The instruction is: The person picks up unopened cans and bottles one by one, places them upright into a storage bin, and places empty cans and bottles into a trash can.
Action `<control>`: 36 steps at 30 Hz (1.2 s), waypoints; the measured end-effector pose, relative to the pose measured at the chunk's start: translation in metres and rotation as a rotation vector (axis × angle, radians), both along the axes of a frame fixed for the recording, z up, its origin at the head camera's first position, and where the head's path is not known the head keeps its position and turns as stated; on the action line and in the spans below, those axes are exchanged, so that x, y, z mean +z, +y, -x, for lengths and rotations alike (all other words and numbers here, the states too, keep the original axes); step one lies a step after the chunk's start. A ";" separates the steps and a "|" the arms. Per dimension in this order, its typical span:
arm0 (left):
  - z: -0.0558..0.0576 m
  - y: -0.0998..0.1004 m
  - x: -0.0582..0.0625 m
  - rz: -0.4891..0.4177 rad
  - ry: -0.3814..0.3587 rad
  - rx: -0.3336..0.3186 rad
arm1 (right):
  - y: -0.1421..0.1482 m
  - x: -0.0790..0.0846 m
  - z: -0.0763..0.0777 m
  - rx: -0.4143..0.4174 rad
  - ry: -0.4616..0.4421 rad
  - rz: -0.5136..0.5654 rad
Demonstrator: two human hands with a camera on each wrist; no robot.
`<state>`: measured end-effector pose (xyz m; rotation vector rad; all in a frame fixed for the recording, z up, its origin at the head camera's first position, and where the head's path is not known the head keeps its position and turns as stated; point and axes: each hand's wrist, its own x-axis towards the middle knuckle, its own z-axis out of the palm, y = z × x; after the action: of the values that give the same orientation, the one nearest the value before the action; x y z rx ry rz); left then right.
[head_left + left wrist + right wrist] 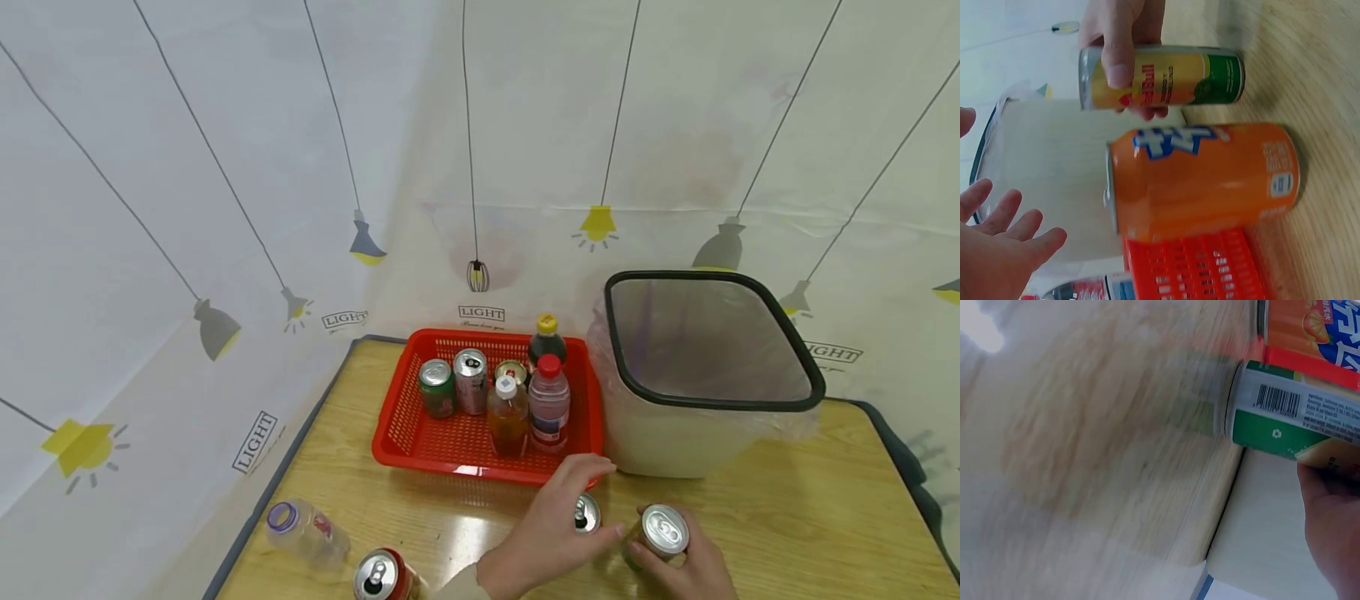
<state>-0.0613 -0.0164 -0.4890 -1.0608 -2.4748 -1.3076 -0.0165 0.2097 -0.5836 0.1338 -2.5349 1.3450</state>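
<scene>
My right hand (693, 562) grips a gold and green Red Bull can (1163, 78), its fingers and thumb curled round the upper part. The can is upright at or just above the wooden table; I cannot tell if it touches. Beside it stands an orange soda can (1204, 181), mostly hidden behind my left hand in the head view, where its opened top shows. Around that can's upper end, my left hand (551, 529) is spread, thumb and fingers apart. In the left wrist view a gap shows between the left fingers (1016, 219) and the orange can.
A red plastic basket (442, 472) holds several cans and bottles. To its right stands a pale bin (675, 442) with a black rim and a clear liner. At the front left are an uncapped clear bottle (311, 533) and an opened red-rimmed can (382, 575).
</scene>
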 end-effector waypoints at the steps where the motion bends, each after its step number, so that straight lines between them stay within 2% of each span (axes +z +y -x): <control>1: 0.000 0.003 -0.001 0.002 -0.003 -0.015 | 0.001 0.000 0.000 0.020 0.004 0.007; 4: -0.001 0.011 -0.002 0.015 -0.047 -0.060 | 0.006 0.000 0.000 0.045 -0.009 0.002; 8: -0.002 0.021 -0.004 0.074 -0.100 -0.077 | 0.015 0.000 -0.004 0.033 -0.067 -0.032; 12: -0.003 0.030 -0.008 0.132 -0.079 -0.081 | 0.029 -0.006 -0.010 0.047 -0.089 -0.016; 13: -0.003 0.033 -0.009 0.143 -0.075 -0.084 | 0.034 -0.009 -0.011 0.056 -0.079 -0.009; 16: -0.004 0.042 -0.012 0.181 -0.085 -0.097 | 0.055 -0.020 -0.014 0.166 0.037 0.071; 19: -0.005 0.052 -0.016 0.233 -0.128 -0.094 | 0.077 -0.028 -0.017 0.283 0.136 0.146; 20: -0.005 0.055 -0.017 0.250 -0.153 -0.090 | 0.083 -0.028 -0.018 0.297 0.150 0.168; 22: -0.006 0.061 -0.021 0.288 -0.196 -0.066 | 0.092 -0.025 -0.022 0.251 0.132 0.187; 25: -0.007 0.071 -0.027 0.326 -0.248 -0.019 | 0.098 -0.016 -0.029 0.118 0.077 0.165; 28: -0.007 0.080 -0.036 0.340 -0.251 0.031 | 0.102 -0.007 -0.033 0.023 0.027 0.114; 31: -0.008 0.087 -0.046 0.330 -0.237 0.073 | 0.104 -0.002 -0.033 -0.027 -0.033 0.083; 36: -0.010 0.093 -0.056 0.279 -0.293 0.125 | 0.107 0.000 -0.033 -0.070 -0.157 0.079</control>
<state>-0.0510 0.0766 -0.5454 -0.7941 -2.9566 -1.1791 0.0163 0.3169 -0.5833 -0.0779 -2.5812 1.4785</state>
